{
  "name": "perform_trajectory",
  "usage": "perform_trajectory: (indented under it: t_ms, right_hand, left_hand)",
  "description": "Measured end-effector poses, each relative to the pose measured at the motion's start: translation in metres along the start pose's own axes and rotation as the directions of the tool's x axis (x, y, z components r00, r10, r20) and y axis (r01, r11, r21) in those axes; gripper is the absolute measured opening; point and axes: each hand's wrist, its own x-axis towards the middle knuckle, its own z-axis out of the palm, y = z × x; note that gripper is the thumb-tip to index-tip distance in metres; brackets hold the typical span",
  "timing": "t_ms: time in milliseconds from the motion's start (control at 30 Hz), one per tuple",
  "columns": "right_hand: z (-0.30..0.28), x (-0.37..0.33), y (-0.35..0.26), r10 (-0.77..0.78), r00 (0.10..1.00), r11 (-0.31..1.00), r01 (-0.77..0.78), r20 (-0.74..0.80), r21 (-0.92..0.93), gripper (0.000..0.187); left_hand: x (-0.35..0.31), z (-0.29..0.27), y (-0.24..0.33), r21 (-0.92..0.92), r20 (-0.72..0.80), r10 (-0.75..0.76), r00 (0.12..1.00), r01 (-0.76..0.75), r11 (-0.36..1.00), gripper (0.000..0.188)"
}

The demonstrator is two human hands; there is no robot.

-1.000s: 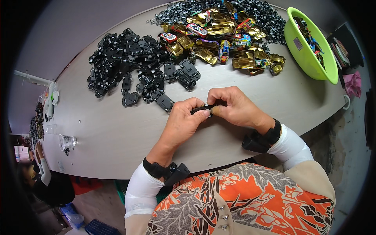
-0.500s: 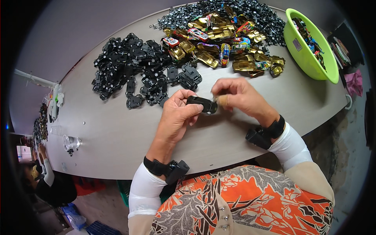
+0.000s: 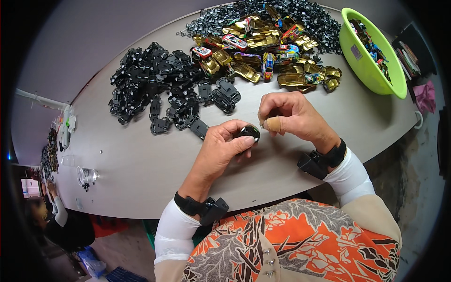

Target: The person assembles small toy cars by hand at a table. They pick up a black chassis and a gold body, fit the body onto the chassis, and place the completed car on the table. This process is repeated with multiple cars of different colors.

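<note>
My left hand is closed around a dark toy car part, with the thumb pressed on its near side. The part is tilted, so its glossy black rounded end shows and the fingers cover the rest. Just to the right, my right hand is pinched, its thumb wrapped in tan tape. Whatever it may hold at the fingertips is too small to make out. A narrow gap separates those fingertips from the car part. Beyond my hands lie a heap of black toy car chassis and a pile of gold and colourful car bodies.
Small dark wheel parts are heaped at the table's far edge. A lime-green basin with colourful car pieces leans at the far right. On the left stands a clear plastic cup. Another person sits at the far left.
The car part has been turned in my left hand, from lying lengthwise to showing its end. My right fingers have drawn slightly away from it.
</note>
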Motion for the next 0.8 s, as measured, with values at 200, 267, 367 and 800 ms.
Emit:
perform_trajectory:
  t_ms: [200,267,367,800]
  right_hand:
    - [0.001,0.002,0.016,-0.122,0.984,0.99,0.13,0.128,-0.059,0.01]
    - [0.005,0.0,0.005,0.077,0.991,0.991,-0.064,0.108,-0.12,0.01]
    - [0.012,0.0,0.005,0.165,0.986,0.943,-0.154,0.015,-0.294,0.01]
    - [0.018,0.011,0.029,0.06,0.978,0.962,-0.003,0.202,-0.273,0.015]
  left_hand:
    - [-0.003,0.005,0.004,0.086,0.006,-0.007,1.0,0.006,0.996,0.018]
    - [-0.004,0.006,0.002,0.136,-0.002,0.013,1.0,-0.012,0.991,0.016]
    - [0.0,0.005,-0.006,0.232,-0.015,0.038,0.999,-0.033,0.972,0.014]
    - [-0.046,0.004,-0.006,0.393,-0.181,-0.04,0.983,0.11,0.913,0.02]
